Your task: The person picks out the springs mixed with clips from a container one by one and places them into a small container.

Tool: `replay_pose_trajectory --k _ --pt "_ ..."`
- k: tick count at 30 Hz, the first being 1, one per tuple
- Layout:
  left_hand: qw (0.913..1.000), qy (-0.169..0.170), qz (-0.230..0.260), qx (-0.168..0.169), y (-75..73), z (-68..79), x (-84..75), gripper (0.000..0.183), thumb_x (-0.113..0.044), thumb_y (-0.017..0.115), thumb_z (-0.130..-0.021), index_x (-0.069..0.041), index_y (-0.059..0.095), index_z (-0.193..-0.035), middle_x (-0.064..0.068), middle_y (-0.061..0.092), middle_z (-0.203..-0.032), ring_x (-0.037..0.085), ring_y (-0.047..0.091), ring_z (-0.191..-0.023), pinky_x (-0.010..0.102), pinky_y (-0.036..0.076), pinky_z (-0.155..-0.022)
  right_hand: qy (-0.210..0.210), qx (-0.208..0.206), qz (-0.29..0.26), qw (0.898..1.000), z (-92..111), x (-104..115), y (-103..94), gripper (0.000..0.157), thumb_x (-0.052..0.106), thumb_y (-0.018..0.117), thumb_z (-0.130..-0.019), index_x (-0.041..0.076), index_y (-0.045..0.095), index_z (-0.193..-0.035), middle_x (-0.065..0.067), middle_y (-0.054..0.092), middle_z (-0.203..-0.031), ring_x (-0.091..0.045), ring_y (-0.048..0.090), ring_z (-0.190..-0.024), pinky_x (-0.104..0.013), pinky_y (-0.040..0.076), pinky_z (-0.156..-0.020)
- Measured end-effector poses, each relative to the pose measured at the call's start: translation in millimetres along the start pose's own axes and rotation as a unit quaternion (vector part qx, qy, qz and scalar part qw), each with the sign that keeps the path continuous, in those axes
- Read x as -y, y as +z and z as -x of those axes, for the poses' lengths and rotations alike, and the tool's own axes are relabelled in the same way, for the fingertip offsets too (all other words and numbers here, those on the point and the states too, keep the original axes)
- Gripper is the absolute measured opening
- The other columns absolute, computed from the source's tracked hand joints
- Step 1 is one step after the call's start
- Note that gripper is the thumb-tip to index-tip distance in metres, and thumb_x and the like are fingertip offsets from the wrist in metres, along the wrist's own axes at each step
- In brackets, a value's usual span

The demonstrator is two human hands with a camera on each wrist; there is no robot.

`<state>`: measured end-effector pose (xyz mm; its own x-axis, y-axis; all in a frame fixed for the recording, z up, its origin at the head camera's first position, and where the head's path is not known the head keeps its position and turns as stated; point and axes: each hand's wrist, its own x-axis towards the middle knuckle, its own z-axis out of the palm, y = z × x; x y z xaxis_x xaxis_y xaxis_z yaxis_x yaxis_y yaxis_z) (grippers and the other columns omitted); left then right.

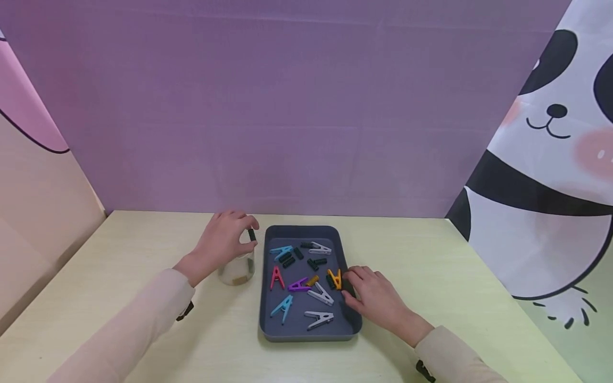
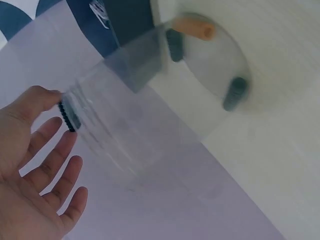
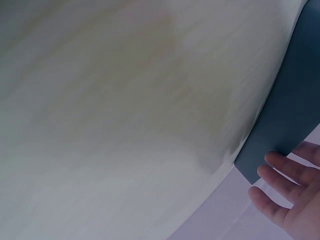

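Purple cloth (image 1: 287, 106) backs the pale table (image 1: 445, 276); from the head view, the left hand (image 1: 222, 239) pinches one dark ridged cylinder (image 1: 251, 234) at the mouth of a clear jar (image 1: 232, 271). It looks light, fairly grippy, best held by its sides. Rightward, the tray (image 1: 311, 337) holds eight clips (image 1: 298, 286), seven dark cylinders (image 1: 289, 262) and one yellow cylinder (image 1: 313, 281); the right hand (image 1: 375, 298) rests at its right rim, fingers loosely parted. Left wrist view: two dark pieces (image 2: 235, 93) and one orange piece (image 2: 194, 28) lie in the jar. Right wrist view: relaxed fingers (image 3: 282, 167) meet the tray's outer wall.
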<state>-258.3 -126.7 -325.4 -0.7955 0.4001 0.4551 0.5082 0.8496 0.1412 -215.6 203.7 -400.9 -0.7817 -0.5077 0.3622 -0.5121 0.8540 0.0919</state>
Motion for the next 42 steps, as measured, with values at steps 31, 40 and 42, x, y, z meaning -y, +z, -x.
replay_pose_trajectory --k 31,40,42 --pt "0.9985 -0.048 -0.002 0.025 6.9 12.7 23.6 0.028 -0.025 0.073 -0.074 -0.013 0.066 -0.098 0.0 0.062 -0.085 0.024 0.052 -0.087 0.04 0.041 -0.074 -0.002 -0.002 0.0 1.0 -1 0 0.8 0.032 0.032 0.064 -0.081 0.008 0.061 -0.101 -0.006 0.061 -0.104 -0.021 0.057 -0.098 -0.037 0.049 -0.074" --pt "0.9984 -0.05 -0.003 0.025 8.7 13.3 24.7 0.025 -0.024 0.071 -0.076 -0.014 0.066 -0.099 0.002 0.064 -0.088 0.024 0.052 -0.09 0.04 0.041 -0.076 0.006 0.011 0.001 1.0 0 -1 1.5 0.032 0.033 0.063 -0.082 0.008 0.061 -0.102 -0.006 0.061 -0.106 -0.021 0.057 -0.099 -0.038 0.049 -0.076" --pt "0.9987 -0.046 -0.007 0.02 8.7 13.3 24.5 0.024 -0.023 0.07 -0.077 -0.013 0.066 -0.099 0.002 0.064 -0.089 0.025 0.053 -0.091 0.041 0.041 -0.077 0.007 0.011 0.001 1.0 0 -1 1.1 0.032 0.033 0.063 -0.082 0.008 0.061 -0.102 -0.006 0.061 -0.105 -0.021 0.056 -0.099 -0.038 0.049 -0.076"
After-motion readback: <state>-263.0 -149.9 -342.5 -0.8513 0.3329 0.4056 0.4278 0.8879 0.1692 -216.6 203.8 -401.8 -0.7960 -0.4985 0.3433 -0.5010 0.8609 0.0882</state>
